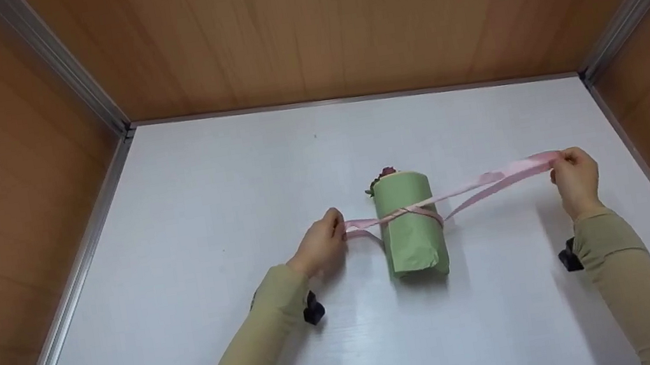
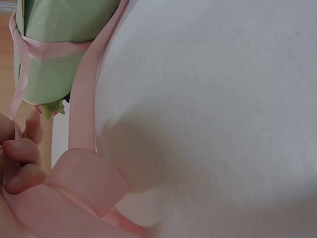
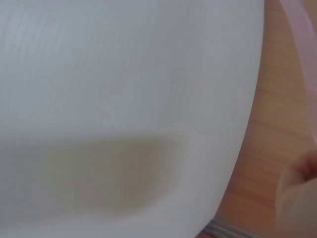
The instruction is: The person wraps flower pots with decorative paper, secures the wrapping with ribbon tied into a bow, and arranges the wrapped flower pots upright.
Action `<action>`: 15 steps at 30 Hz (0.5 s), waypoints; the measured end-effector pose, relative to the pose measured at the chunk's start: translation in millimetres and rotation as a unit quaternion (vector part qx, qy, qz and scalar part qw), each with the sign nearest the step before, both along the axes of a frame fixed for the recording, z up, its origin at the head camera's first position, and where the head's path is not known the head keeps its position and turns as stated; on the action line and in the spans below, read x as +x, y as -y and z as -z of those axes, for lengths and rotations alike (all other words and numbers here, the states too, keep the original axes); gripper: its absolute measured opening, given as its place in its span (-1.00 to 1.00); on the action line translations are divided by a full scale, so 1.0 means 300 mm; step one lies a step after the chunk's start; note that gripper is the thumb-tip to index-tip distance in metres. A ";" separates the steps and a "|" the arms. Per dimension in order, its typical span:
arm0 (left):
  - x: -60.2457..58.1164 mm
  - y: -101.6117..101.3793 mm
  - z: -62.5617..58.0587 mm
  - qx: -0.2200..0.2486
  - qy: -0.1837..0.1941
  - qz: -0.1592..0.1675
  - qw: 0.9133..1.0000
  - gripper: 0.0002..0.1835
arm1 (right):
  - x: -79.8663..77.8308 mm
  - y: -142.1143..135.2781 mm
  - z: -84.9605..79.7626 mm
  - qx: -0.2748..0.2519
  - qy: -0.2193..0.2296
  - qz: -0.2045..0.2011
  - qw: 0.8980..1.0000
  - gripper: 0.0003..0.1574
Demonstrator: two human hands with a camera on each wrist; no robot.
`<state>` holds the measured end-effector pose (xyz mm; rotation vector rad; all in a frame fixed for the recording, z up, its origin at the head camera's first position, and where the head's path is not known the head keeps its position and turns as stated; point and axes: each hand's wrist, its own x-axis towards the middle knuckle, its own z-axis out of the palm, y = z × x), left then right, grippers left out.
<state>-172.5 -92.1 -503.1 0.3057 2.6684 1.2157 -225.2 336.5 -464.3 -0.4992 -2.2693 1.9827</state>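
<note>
A bouquet wrapped in green paper (image 1: pixel 415 246) lies on the white table, a dark red flower (image 1: pixel 388 171) and a bit of leaf showing at its far end. Pink ribbon (image 1: pixel 513 169) goes around the middle of the wrap and crosses on top. On the left, my left hand (image 1: pixel 319 242) pinches one length of ribbon close beside the bouquet; in the left wrist view a loop of ribbon (image 2: pixel 89 178) hangs below those fingers. Well out to the right, my right hand (image 1: pixel 577 177) pinches the other length, drawn out above the table.
The white table (image 1: pixel 204 194) is bordered by wood-grain panels (image 1: pixel 302 31) at the back, left and right, with metal rails (image 1: pixel 68 60) at the corners. A dark wrist-worn device (image 1: pixel 313 308) sticks out by the left sleeve, another (image 1: pixel 570 255) by the right.
</note>
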 end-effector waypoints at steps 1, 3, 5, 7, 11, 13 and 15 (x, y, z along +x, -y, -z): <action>0.001 -0.001 -0.002 -0.001 -0.002 0.000 1.000 -0.90 | 0.000 -0.006 0.003 0.087 0.004 0.005 0.996 -0.82; 0.003 -0.001 -0.006 0.000 -0.001 0.004 1.000 -0.89 | 0.002 -0.019 0.012 0.228 0.013 -0.007 0.974 -0.85; 0.005 -0.001 -0.010 0.000 0.003 0.008 1.000 -0.88 | 0.009 -0.029 0.019 0.328 0.012 -0.034 0.944 -0.84; 0.004 -0.003 -0.014 0.000 0.002 0.012 1.000 -0.86 | 0.015 -0.038 0.026 0.388 -0.010 -0.047 0.921 -0.80; 0.000 -0.006 -0.020 -0.005 0.001 0.013 1.000 -0.83 | 0.020 -0.051 0.028 0.456 -0.082 -0.021 0.886 -0.77; -0.001 -0.008 -0.022 -0.014 0.002 0.012 1.000 -0.81 | 0.020 -0.058 0.030 0.480 -0.105 -0.026 0.871 -0.82; -0.001 -0.011 -0.020 -0.021 0.011 0.014 1.000 -0.79 | 0.024 -0.058 0.030 0.499 -0.078 -0.072 0.860 -0.94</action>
